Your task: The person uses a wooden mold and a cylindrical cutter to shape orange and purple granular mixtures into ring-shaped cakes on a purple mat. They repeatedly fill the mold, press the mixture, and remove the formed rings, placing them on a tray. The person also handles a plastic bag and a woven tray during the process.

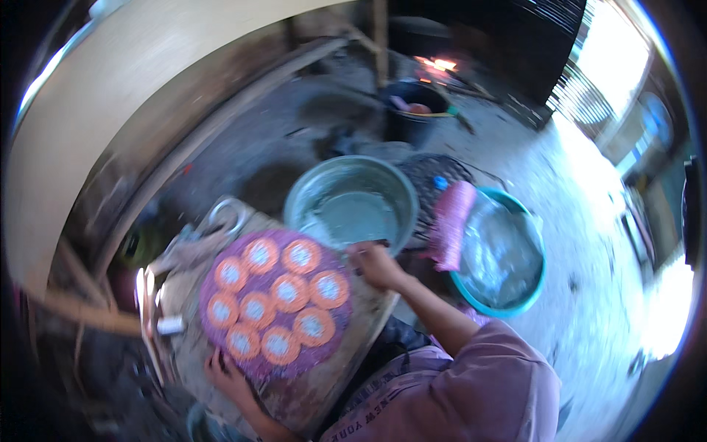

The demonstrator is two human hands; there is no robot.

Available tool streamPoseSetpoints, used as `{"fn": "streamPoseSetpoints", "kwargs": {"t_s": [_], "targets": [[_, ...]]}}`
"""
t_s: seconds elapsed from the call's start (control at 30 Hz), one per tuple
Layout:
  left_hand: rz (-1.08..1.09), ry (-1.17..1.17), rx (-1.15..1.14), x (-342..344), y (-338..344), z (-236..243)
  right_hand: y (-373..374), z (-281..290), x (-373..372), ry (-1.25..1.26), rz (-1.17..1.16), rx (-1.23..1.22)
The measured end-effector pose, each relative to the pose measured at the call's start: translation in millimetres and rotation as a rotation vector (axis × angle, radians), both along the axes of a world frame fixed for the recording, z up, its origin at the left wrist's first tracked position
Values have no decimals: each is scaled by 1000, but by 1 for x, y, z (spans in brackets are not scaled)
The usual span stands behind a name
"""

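One round purple mat [270,277] between left hand [230,377] and right hand [374,265]

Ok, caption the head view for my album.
Left hand at a purple mat with orange circles, right hand near a basin.

The left hand [231,379] is at the edge of a purple mat [282,318] on the counter [294,401]. The right hand [376,267] is near a tub [350,172].
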State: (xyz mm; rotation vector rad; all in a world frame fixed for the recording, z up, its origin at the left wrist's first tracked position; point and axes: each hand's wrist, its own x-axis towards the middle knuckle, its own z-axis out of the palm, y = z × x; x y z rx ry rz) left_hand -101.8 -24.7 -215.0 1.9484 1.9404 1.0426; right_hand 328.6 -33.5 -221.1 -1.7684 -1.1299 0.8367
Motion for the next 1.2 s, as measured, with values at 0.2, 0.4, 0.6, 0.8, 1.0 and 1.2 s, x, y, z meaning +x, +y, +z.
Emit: {"fn": "streamPoseSetpoints", "kwargs": {"t_s": [0.2,0.4,0.6,0.8,1.0,1.2], "targets": [[-28,-3,-55,15,2,25,6,16,-10,-144,-86,212],[-18,26,-104,12,13,29,-37,-18,86,-450,-381,276],[96,106,-100,12,17,13,-106,-74,175,-934,-317,-553],[93,169,31,11,13,4,-88,-106,181,-884,-365,-387],[175,193,111,11,16,-4,5,-176,205,917,-916,226],[164,258,38,12,13,-1,64,-271,285,1347,-1465,460]]}}
